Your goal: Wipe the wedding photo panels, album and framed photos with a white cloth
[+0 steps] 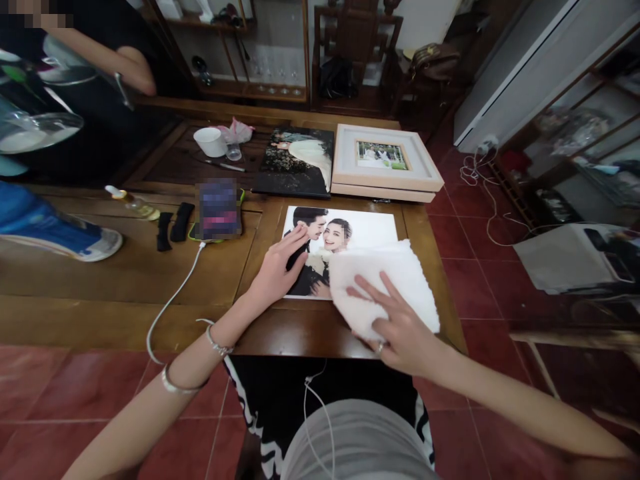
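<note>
A glossy photo print of a couple lies on the table by its front edge. My left hand rests on the print's left side, fingers stretched out flat, holding nothing. Over the print's lower right part lies a white cloth, which hides that corner and hangs past it onto the wood. My right hand has hold of the cloth near its lower edge. Two of its fingers reach forward over the fabric, while the others bend in towards the cloth's edge.
Behind the print are a dark photo panel and a pale framed photo. To the left are a phone on a white cable, black strips, a dropper bottle, a blue shoe and a paper cup. Another person is across the table.
</note>
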A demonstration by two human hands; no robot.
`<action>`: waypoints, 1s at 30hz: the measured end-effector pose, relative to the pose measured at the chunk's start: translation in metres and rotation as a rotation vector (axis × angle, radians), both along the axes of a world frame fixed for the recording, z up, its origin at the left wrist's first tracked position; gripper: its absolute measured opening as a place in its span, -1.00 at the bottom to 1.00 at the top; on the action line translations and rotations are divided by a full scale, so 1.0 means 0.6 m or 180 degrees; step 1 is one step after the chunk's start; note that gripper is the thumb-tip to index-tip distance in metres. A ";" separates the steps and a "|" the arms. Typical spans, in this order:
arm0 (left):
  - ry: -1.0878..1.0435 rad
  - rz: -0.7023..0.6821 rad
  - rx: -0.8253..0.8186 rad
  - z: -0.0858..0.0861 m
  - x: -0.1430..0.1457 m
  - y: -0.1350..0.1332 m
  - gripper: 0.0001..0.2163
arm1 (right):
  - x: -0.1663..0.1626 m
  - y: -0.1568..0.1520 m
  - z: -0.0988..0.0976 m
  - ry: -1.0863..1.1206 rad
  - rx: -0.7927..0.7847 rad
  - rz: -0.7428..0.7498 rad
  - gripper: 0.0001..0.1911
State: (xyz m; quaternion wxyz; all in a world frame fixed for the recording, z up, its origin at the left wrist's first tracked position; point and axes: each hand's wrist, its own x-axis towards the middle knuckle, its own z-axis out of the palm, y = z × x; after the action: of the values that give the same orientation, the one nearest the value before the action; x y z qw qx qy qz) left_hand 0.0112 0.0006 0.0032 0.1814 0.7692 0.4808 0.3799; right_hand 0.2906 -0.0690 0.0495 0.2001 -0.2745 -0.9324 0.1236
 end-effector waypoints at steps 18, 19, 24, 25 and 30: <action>0.0029 -0.0009 -0.0034 0.006 0.000 -0.003 -0.62 | -0.063 0.225 0.011 -0.0411 -0.0131 -0.0811 -0.74; 0.0008 -0.0011 -0.0040 0.005 0.000 -0.003 -0.61 | -0.065 0.201 0.009 -0.0453 -0.0118 -0.0722 -0.79; 0.0022 -0.0018 -0.0081 0.003 0.000 -0.002 -0.58 | -0.063 0.044 0.005 -0.0491 -0.0158 -0.0028 -0.88; 0.0034 -0.0020 -0.0090 0.003 0.001 -0.002 -0.58 | -0.061 0.020 0.006 -0.0478 -0.0171 0.0120 -0.90; 0.0008 -0.0043 -0.0048 0.001 0.000 -0.001 -0.59 | -0.052 0.007 0.006 -0.0377 -0.0187 0.0309 -0.89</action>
State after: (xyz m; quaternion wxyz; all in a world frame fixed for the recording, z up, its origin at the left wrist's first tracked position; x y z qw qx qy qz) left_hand 0.0114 0.0001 0.0040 0.1893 0.7715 0.4786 0.3741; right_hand 0.2596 -0.0648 0.0529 0.1303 -0.2417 -0.9507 0.1440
